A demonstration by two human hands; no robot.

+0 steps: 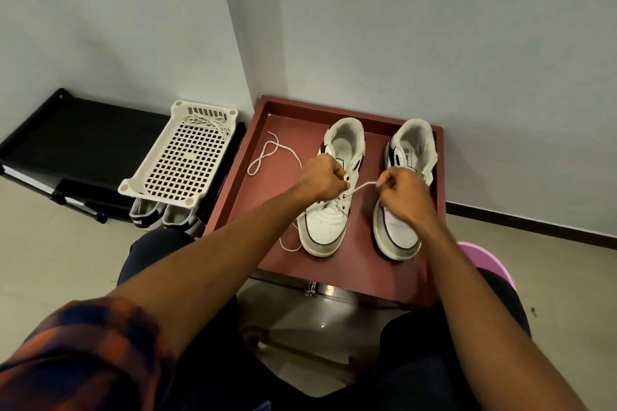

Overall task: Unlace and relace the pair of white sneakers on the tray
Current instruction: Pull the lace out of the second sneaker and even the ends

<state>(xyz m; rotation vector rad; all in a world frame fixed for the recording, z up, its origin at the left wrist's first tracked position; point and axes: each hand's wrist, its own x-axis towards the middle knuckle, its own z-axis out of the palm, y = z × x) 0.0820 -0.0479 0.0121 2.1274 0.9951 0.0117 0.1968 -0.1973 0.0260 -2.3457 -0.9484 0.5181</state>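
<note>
I read one word: NIKE, in pale letters on the heel of a dark sneaker [142, 218] on the floor [66, 260] left of the tray [263, 187]. Small print on the left white sneaker [325, 227] and the right white sneaker [399, 235] is illegible to me.

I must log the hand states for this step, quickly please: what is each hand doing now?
Left hand: closed, gripping the sneaker at its eyelets, it seems.
Right hand: closed, pinching the lace.
</note>
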